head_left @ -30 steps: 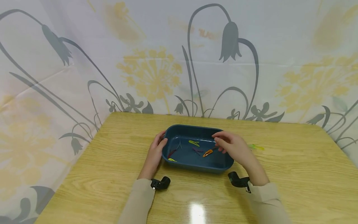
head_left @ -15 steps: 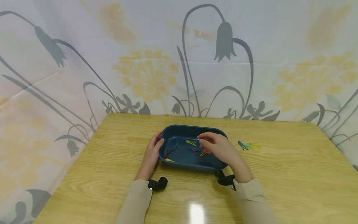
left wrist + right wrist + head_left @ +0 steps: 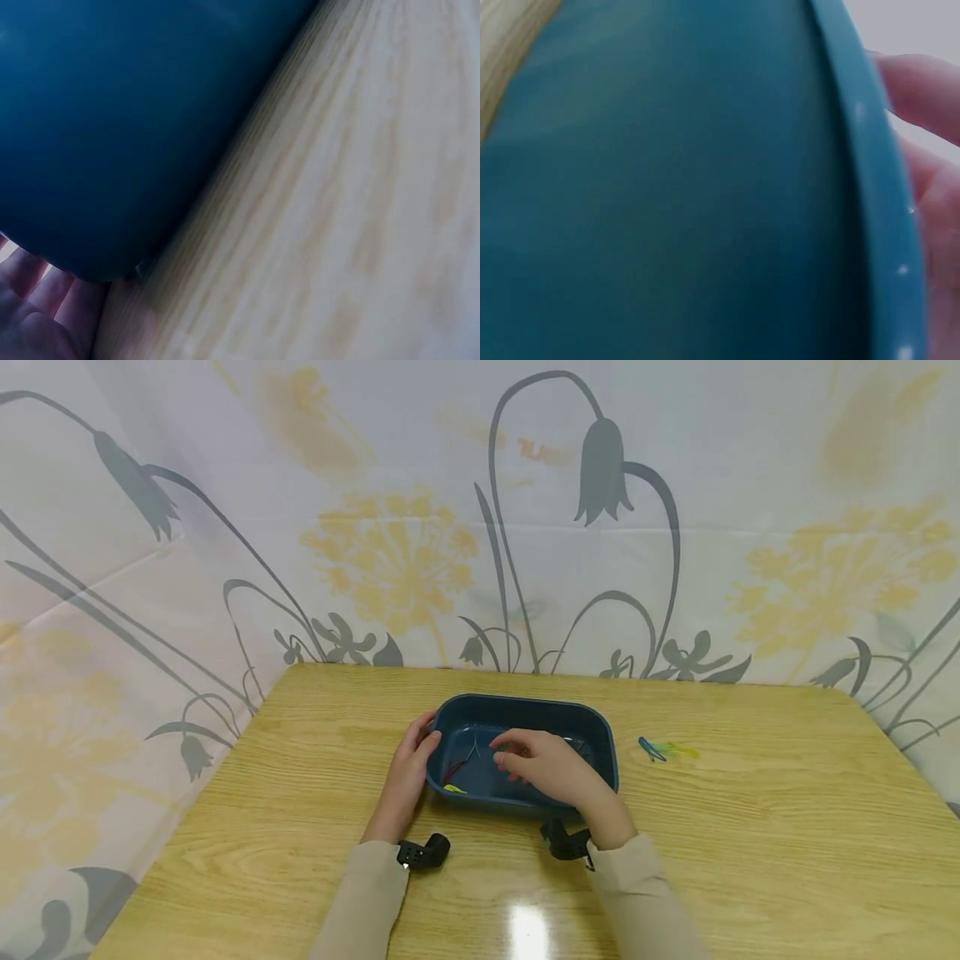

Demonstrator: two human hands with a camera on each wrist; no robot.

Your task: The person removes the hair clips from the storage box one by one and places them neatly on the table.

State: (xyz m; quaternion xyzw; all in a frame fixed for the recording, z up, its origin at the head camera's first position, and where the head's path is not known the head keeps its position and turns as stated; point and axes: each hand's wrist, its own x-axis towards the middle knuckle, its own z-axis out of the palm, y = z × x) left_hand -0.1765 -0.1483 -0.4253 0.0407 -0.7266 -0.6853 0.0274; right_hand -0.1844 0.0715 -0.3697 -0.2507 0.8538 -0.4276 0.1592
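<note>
A dark blue tray (image 3: 600,727) stands on the table, with hair clips lying inside. My left hand (image 3: 405,777) holds its left end, thumb at the rim and fingers along the outer wall. At that end lie a yellow hair clip (image 3: 453,789), a dark red hair clip (image 3: 451,772) and a teal hair clip (image 3: 476,748). My right hand (image 3: 551,766) reaches over the front rim into the middle of the tray, fingers loosely bent. It hides the clips beneath it, and nothing shows in its fingers. In the right wrist view, the rim (image 3: 889,202) covers part of this hand.
On the wooden table (image 3: 787,827), right of the tray, lie a blue hair clip (image 3: 651,749) and a yellow-green hair clip (image 3: 681,750) close together. A floral curtain (image 3: 420,485) hangs behind the table's back edge.
My right hand has moved left, from the tray's right end to its middle, now covering the orange, purple and lime clips. The blue clip outside has come into sight. My left hand stays put.
</note>
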